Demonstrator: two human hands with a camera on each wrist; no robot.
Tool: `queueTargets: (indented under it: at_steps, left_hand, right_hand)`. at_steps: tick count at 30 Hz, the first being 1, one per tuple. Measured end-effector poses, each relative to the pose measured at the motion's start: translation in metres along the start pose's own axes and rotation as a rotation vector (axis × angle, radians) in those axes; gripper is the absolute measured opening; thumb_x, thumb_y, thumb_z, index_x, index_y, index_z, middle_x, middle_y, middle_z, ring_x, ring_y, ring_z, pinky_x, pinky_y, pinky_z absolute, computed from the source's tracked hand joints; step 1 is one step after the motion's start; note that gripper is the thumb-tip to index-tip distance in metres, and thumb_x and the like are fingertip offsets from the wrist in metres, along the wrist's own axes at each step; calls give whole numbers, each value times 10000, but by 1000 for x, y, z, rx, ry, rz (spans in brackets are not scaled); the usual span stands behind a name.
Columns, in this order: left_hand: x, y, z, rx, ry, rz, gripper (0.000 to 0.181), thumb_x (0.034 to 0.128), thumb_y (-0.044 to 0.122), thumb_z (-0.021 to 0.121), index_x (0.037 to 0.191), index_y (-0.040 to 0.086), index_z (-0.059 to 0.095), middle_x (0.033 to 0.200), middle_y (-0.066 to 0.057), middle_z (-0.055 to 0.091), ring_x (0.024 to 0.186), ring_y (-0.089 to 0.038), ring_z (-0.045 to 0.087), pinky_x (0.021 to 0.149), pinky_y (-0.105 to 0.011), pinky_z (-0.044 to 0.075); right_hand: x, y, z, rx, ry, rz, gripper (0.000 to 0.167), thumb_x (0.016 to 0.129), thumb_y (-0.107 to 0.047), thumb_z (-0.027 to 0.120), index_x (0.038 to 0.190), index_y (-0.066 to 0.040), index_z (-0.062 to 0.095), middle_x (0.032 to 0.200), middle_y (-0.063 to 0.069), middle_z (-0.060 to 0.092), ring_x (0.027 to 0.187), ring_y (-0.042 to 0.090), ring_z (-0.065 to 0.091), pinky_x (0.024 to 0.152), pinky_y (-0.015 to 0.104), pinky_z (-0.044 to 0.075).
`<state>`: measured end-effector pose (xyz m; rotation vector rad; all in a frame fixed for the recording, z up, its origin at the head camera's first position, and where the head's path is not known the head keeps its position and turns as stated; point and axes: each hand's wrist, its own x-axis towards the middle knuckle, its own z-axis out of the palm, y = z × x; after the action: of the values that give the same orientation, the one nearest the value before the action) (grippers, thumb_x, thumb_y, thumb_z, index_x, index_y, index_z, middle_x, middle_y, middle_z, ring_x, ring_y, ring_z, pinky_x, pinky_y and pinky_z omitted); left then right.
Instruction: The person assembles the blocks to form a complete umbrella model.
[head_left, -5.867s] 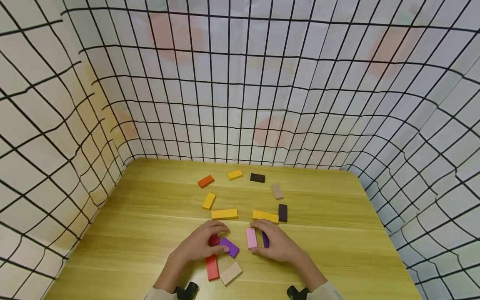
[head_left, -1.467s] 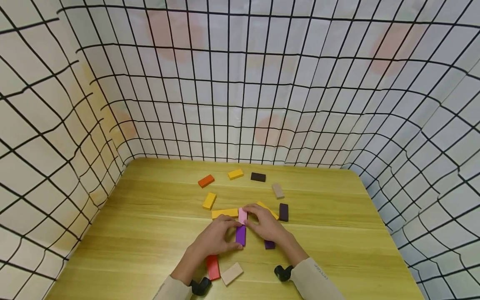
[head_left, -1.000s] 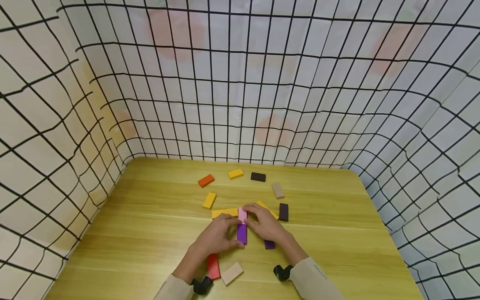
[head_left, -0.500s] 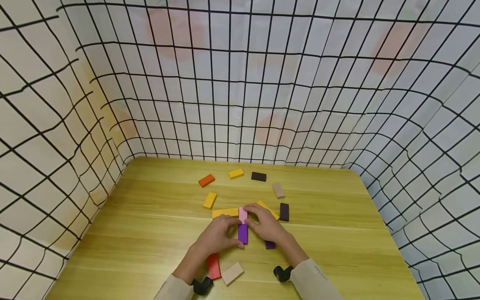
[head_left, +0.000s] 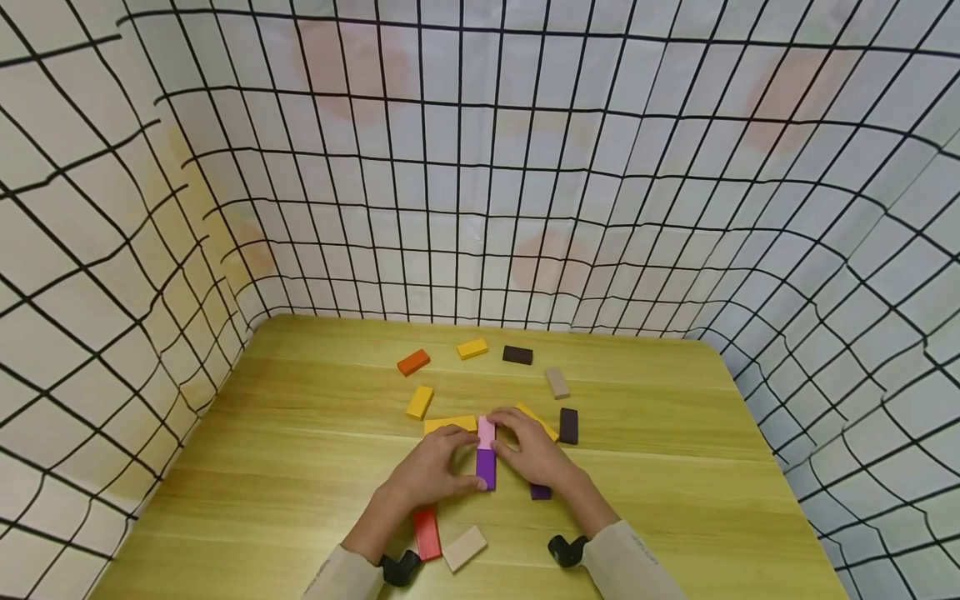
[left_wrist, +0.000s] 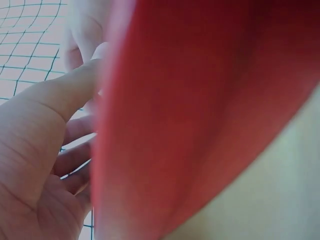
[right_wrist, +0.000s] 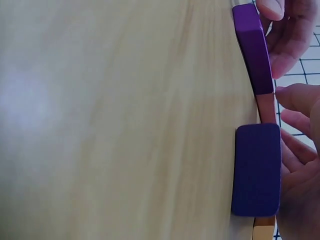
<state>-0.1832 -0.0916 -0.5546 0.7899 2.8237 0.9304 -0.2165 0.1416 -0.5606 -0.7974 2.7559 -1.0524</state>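
Observation:
In the head view, a pink block (head_left: pixel 486 432) and a purple block (head_left: pixel 486 469) lie end to end. My right hand (head_left: pixel 536 454) holds the pink block between thumb and index finger. At the purple block's near end rests the thumb of my left hand (head_left: pixel 423 471), its index fingertip just off the blocks' left side. The right wrist view shows the purple block (right_wrist: pixel 254 55) against the pink one (right_wrist: pixel 266 107), with a dark purple block (right_wrist: pixel 256 170) apart. A blurred red block (left_wrist: pixel 190 110) covers much of the left wrist view.
Yellow blocks (head_left: pixel 450 425) (head_left: pixel 537 422) flank the pink block. Further back on the table (head_left: pixel 315 400) lie orange (head_left: pixel 413 362), yellow, black (head_left: pixel 517 355) and beige blocks. Near my left wrist are a red block (head_left: pixel 427 534) and a beige one (head_left: pixel 465 548). Black grid netting stands around the table.
The pink block moved forward against the left yellow block, and the purple one was turned lengthwise behind it. The right yellow block now lies slanted. Just now my left index finger drew slightly left.

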Motion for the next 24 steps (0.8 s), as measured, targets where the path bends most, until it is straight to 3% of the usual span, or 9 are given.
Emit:
queueTargets:
  at_steps: [8,12,18,24]
  left_hand:
    - [4,-3,-2,27,-20,20,701,881,523,782,1445,150,595,1494,-54,560,1397,-271,527,1168,-473,445]
    - [6,-3,-6,13,-60,42,748,883,535,774,1494,163,552,1561,-31,509,1448,-274,478,1193,-486,412]
    - [9,-2,-5,23,-150,32,843,883,609,732,1567,196,462,1644,44,405,1500,-262,407,1206,-494,390]
    - [10,-2,-4,37,-160,27,852,890,625,714,1578,201,443,1651,39,395,1508,-288,396,1208,-525,379]
  right_hand:
    - [-4,1,-1,13,2,-17,397,1014,-202,666,1399,-118,619,1457,50,585,1393,280,530,1169,500,432]
    - [-7,2,-3,12,-3,-36,404,1019,-225,656,1406,-120,610,1453,35,589,1392,273,530,1166,500,436]
    - [-16,3,-8,1,-29,8,460,1021,-276,653,1453,-138,578,1503,34,554,1431,267,497,1193,489,409]
    - [-28,5,-16,-32,-49,33,520,1032,-374,624,1493,-149,542,1564,64,495,1476,317,438,1212,548,363]
